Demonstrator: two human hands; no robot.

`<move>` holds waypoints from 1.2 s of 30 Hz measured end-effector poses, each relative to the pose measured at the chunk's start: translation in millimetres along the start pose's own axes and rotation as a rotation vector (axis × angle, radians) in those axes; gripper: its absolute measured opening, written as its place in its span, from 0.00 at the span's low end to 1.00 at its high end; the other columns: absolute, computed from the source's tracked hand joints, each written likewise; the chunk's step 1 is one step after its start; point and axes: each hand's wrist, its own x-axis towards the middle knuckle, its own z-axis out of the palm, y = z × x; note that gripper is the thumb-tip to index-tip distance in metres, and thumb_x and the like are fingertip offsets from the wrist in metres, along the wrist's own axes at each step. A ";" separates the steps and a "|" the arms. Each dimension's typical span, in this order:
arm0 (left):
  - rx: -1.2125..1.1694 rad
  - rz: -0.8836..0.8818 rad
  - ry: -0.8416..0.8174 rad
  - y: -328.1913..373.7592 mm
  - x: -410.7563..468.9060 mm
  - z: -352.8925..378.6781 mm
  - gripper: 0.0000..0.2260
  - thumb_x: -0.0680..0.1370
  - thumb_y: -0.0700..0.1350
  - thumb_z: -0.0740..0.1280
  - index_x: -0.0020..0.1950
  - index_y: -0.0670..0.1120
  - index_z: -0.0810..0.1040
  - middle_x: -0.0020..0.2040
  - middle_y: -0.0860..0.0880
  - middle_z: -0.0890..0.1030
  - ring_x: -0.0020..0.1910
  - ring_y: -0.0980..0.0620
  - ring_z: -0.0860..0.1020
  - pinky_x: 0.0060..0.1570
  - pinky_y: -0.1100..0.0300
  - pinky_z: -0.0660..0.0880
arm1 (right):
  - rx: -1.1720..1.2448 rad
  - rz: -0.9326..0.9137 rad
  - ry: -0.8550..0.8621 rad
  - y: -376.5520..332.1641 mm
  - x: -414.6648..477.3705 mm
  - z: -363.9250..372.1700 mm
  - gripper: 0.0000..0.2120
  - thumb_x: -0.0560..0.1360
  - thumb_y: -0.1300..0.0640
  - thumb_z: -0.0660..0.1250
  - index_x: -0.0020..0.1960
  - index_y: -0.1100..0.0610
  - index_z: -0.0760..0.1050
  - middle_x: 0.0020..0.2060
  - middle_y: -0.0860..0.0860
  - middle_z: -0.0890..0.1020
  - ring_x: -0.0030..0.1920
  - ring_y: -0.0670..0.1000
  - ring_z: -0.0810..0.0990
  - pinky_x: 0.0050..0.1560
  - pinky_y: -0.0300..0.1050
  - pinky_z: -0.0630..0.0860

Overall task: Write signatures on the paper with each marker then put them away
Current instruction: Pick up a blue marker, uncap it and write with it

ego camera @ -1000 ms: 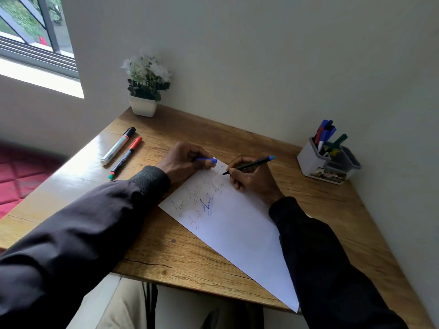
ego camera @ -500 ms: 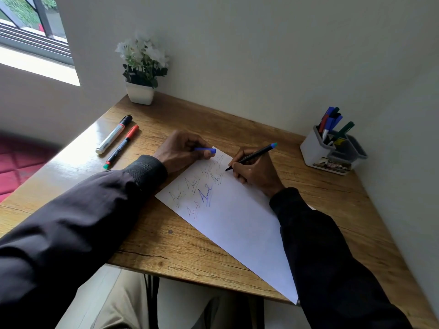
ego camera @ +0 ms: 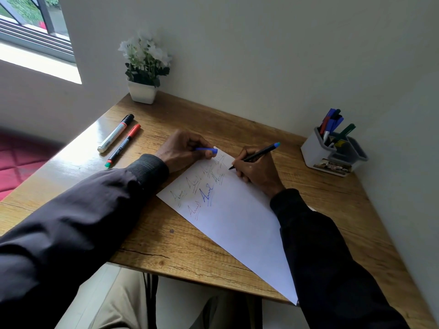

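Marker point(ego camera: 255, 156) pinched in right fingers point(ego camera: 241, 173), tip touching paper point(ego camera: 237, 222).

1. The paper point(ego camera: 237, 224) is white, with signatures in green, red and blue.
2. The held marker point(ego camera: 259, 153) is black with a blue end.
3. The cap point(ego camera: 206, 150) is blue.
4. The table point(ego camera: 166, 241) is brown with wood grain.

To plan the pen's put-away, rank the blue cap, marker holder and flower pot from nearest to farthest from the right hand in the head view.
1. Blue cap, in the left hand, left of the right hand gripping the pen.
2. Marker holder, off to the right.
3. Flower pot, far back left.
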 end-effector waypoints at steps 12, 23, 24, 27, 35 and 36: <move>0.043 0.021 -0.001 -4.8 2.0 -0.5 0.09 0.77 0.44 0.74 0.55 0.42 0.85 0.51 0.48 0.86 0.43 0.60 0.85 0.40 0.66 0.82 | 0.031 -0.007 -0.042 1.5 -1.3 -0.7 0.08 0.76 0.69 0.70 0.40 0.62 0.78 0.27 0.51 0.80 0.23 0.46 0.75 0.26 0.37 0.73; 0.000 0.032 0.005 -3.1 0.3 0.0 0.09 0.76 0.42 0.74 0.54 0.40 0.85 0.48 0.50 0.86 0.41 0.60 0.85 0.39 0.68 0.80 | 0.062 0.001 0.011 0.8 -1.8 0.0 0.05 0.77 0.68 0.70 0.42 0.65 0.79 0.30 0.58 0.81 0.24 0.49 0.75 0.24 0.37 0.72; 0.000 0.032 0.007 -3.1 0.3 0.0 0.09 0.76 0.42 0.75 0.54 0.40 0.85 0.48 0.50 0.86 0.41 0.60 0.85 0.39 0.68 0.80 | 0.062 0.000 0.014 0.8 -1.7 -0.2 0.05 0.77 0.68 0.70 0.42 0.66 0.79 0.30 0.58 0.80 0.23 0.49 0.75 0.24 0.37 0.71; -0.004 0.028 0.004 -3.0 0.4 -0.4 0.09 0.76 0.42 0.75 0.54 0.40 0.85 0.47 0.50 0.86 0.41 0.61 0.85 0.39 0.68 0.80 | 0.041 -0.001 0.004 0.1 -1.8 -0.5 0.06 0.76 0.69 0.70 0.40 0.66 0.78 0.29 0.57 0.80 0.22 0.48 0.74 0.24 0.37 0.71; -0.002 0.026 -0.009 1.4 -1.4 -0.8 0.08 0.76 0.41 0.74 0.54 0.41 0.84 0.45 0.55 0.84 0.39 0.65 0.84 0.37 0.71 0.78 | -0.004 -0.020 0.004 0.9 -0.9 0.3 0.07 0.76 0.68 0.71 0.39 0.64 0.78 0.29 0.57 0.80 0.23 0.48 0.75 0.25 0.38 0.73; -0.003 0.029 -0.011 1.9 -1.6 -0.6 0.08 0.76 0.41 0.74 0.54 0.41 0.84 0.44 0.55 0.84 0.39 0.65 0.83 0.36 0.71 0.78 | -0.005 -0.019 0.009 1.0 -0.6 0.1 0.07 0.76 0.68 0.71 0.39 0.64 0.78 0.29 0.57 0.80 0.23 0.48 0.75 0.25 0.38 0.72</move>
